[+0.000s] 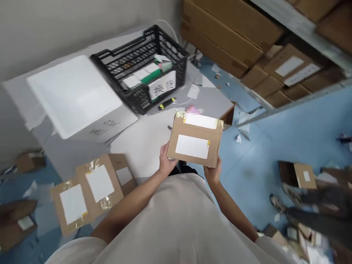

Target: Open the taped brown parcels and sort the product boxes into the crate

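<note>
Fingers of the left hand (166, 161) are closed on the lower left corner of a brown cardboard box (196, 131), while those of the right hand (213, 172) grip its lower right corner, partly hidden behind it. Held up between both hands just right of the frame's centre, the box has two white labels on the sides that show and shiny clear tape at its upper corners. Behind it, a grey-white bench (140, 150) spreads across the left and centre. On that bench, toward the upper middle, stands a black slatted plastic crate (141, 99) with small white-and-green boxes (150, 75) inside and a white handwritten sign (162, 86) on its wall. A yellow-and-black cutter (167, 103) lies just beside the crate, and a white rectangular container (74, 95) sits in the upper left. Brown cartons with white labels (82, 187) fill the lower left. Large brown cartons (220, 29) are stacked at the upper right, above a blue floor (247, 154), and another person's legs (313, 216) show, blurred, at the lower right.
</note>
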`<move>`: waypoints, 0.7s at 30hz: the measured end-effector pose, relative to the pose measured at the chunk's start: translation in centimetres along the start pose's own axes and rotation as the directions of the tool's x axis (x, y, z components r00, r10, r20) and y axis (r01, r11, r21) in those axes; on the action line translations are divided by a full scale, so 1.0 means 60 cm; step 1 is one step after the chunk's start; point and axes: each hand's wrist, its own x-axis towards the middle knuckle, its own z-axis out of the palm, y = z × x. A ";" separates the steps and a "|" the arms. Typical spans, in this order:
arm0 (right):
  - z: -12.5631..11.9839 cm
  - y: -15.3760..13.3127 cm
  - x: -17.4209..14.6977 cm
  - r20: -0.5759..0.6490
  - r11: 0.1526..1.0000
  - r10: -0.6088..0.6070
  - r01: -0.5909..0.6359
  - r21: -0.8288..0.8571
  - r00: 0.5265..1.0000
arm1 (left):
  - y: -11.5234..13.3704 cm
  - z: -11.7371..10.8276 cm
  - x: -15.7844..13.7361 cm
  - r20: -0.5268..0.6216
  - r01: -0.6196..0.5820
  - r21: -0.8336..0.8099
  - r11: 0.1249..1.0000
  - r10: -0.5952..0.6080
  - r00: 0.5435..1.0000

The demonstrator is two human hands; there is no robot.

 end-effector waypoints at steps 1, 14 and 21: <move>-0.017 0.015 -0.013 -0.097 0.997 0.078 -0.080 -0.018 0.992 | 0.017 0.026 0.010 0.059 -0.035 -0.017 0.999 0.036 0.998; -0.152 0.154 -0.055 -0.261 0.843 0.317 -0.397 -0.365 0.912 | 0.116 0.259 -0.041 0.494 -0.044 -0.129 0.991 0.103 0.863; -0.166 0.168 -0.036 -0.128 0.800 0.338 -0.356 -0.483 0.932 | 0.106 0.310 -0.060 0.449 0.459 -0.020 0.888 -0.402 0.798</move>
